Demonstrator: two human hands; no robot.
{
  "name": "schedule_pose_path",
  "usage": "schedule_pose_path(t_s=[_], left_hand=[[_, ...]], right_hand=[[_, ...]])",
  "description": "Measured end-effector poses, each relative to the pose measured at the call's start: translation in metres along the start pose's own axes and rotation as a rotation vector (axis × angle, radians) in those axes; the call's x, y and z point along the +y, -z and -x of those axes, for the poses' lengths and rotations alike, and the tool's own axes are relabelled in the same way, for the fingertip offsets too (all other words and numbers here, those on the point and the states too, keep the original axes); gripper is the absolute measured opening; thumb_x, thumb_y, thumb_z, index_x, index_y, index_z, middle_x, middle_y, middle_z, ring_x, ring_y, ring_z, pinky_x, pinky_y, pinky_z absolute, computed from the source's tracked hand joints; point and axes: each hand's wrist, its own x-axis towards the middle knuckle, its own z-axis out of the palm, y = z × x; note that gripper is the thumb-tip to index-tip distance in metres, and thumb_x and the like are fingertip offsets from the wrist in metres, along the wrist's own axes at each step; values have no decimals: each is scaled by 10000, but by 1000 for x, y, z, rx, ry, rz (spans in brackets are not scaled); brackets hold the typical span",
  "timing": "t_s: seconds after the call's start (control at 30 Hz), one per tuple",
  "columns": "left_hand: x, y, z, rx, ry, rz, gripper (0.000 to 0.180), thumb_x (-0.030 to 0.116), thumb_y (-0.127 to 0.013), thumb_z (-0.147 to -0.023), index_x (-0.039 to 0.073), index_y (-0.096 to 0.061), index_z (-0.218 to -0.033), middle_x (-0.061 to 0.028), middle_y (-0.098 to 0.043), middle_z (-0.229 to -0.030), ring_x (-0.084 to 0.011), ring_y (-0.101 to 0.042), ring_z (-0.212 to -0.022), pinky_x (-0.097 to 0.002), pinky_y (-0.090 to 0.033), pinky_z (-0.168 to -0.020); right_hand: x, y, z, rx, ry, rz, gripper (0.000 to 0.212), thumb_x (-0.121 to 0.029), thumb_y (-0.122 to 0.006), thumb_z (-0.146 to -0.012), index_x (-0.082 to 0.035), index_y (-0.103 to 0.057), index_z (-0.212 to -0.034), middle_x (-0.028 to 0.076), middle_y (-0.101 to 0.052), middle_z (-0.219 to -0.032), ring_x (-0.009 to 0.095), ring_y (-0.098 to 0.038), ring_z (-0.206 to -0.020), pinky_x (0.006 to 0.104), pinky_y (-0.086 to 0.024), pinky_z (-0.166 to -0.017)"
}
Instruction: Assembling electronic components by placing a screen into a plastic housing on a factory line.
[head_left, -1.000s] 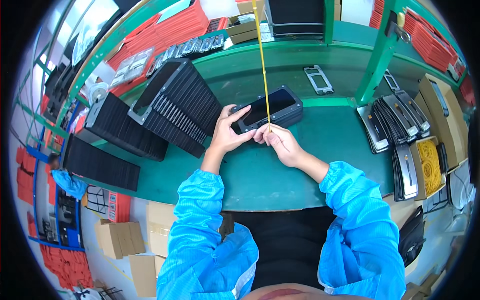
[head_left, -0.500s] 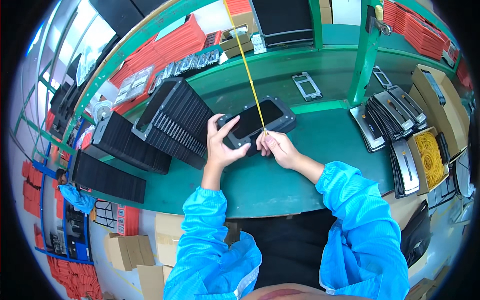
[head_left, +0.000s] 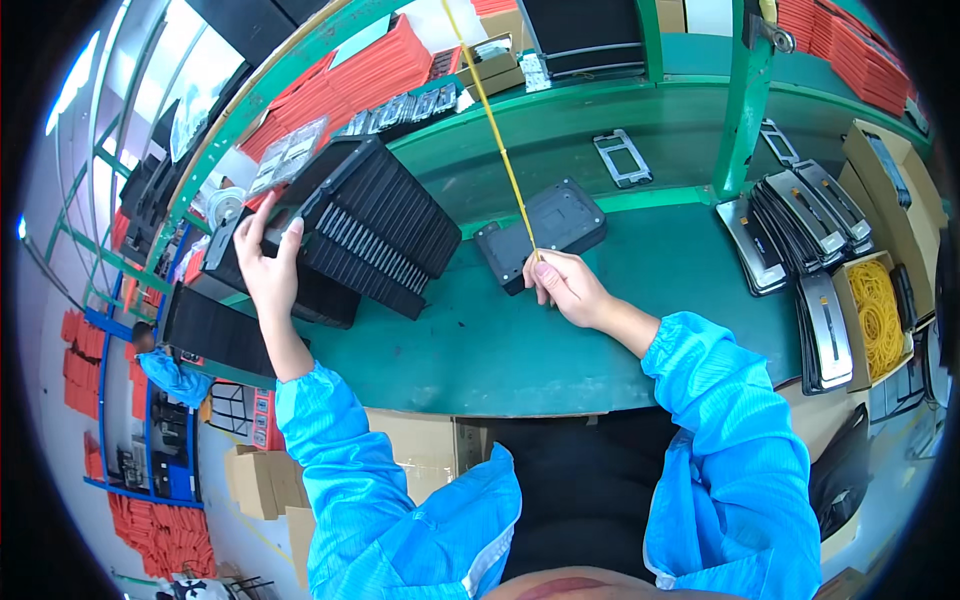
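Observation:
My left hand (head_left: 268, 265) is out at the left, thumb and fingers spread around the near end of a flat black framed panel (head_left: 308, 202) against the leaning stack of black frames (head_left: 385, 205). Its fingertips partly hide the panel, so the exact grip is hard to see. Closed in a pinch, my right hand (head_left: 568, 288) holds the lower end of a taut yellow cord (head_left: 505, 160) that runs down from above. Just beyond that hand, a dark grey block (head_left: 550, 228) with small screws at its corners lies on the green bench (head_left: 480, 370).
Another black stack (head_left: 220, 325) stands farther left. At right are silver-and-black plates (head_left: 800, 225) and a carton of yellow cord coils (head_left: 875, 320). A green post (head_left: 742, 130) rises behind. An open metal frame (head_left: 622, 160) leans on the back panel. A person (head_left: 172, 375) is far left.
My left hand has moved left from the block to the stack. The glossy black panel has gone from the block, baring its grey face. My right hand keeps the cord.

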Motion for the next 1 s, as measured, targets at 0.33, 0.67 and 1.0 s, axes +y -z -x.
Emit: schedule_pose_path(t_s=[0.33,0.67,1.0], left_hand=[[48,-63,67,327,-522,197,360,119,-700,-882,-24,-677,-1211,-190,-671,-1271,-292,-643,-1200,-409,-487,-1066],[95,-224,121,-710,-326,194,994,336,-950,-668,134,-511,-1536,-251,-423,-1520,-469,-406,-1416,-537,-399,-1169],[66,-224,125,-602,50,462,1194,337,-981,-635,159,-348,-1632,-223,-418,-1520,-434,-462,-1389,-512,-420,-1164]], right_hand=[[-1,6,1,-31,-36,88,411,-326,-419,-1144,-36,-567,-894,33,-585,-806,119,-592,-650,278,-481,-590],[-25,98,-37,478,111,66,325,-320,-462,-1148,-61,-605,-1011,28,-629,-867,61,-507,-573,208,-392,-529],[58,161,-7,614,-219,634,261,-262,-563,-1098,-49,-696,-1026,21,-668,-920,83,-559,-628,247,-450,-575]])
